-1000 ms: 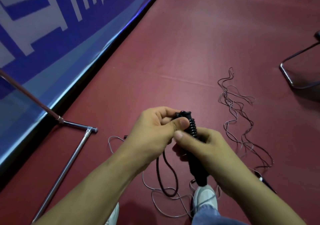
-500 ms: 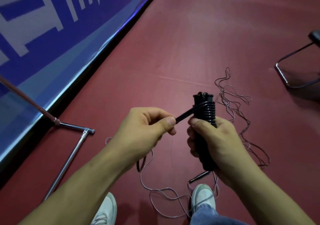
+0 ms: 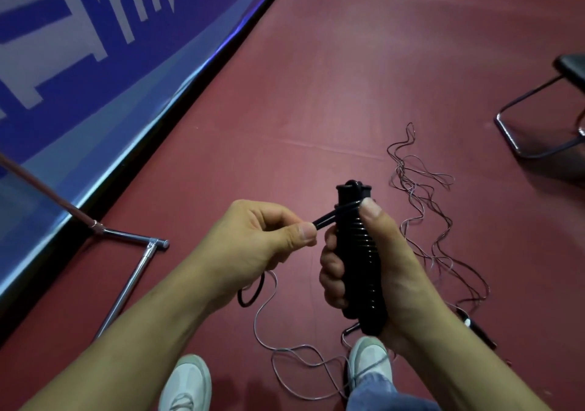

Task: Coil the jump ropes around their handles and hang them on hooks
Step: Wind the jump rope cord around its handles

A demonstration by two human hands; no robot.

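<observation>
My right hand [image 3: 383, 271] grips a pair of black jump-rope handles [image 3: 357, 252] held upright, with black rope wound in tight turns around them; the thumb presses the top turn. My left hand [image 3: 262, 243] pinches the free black rope [image 3: 326, 219] just left of the handles, pulled taut. A short loop of that rope [image 3: 250, 296] hangs below my left hand. A thin wire jump rope [image 3: 421, 220] lies tangled on the red floor to the right, and another thin strand [image 3: 285, 353] curls by my feet, with a dark handle [image 3: 478, 328] partly hidden behind my right forearm.
A chrome rack base [image 3: 133, 281] with a slanted pole [image 3: 47, 195] stands at the left by the blue banner wall [image 3: 95, 62]. A black chair frame [image 3: 538, 125] sits at the right. My white shoes [image 3: 186, 385] are below on the red floor [image 3: 316, 94].
The handles rose upright in my right hand and my hands drew apart. My left hand pulled the rope out to the left, and the hanging loop grew shorter.
</observation>
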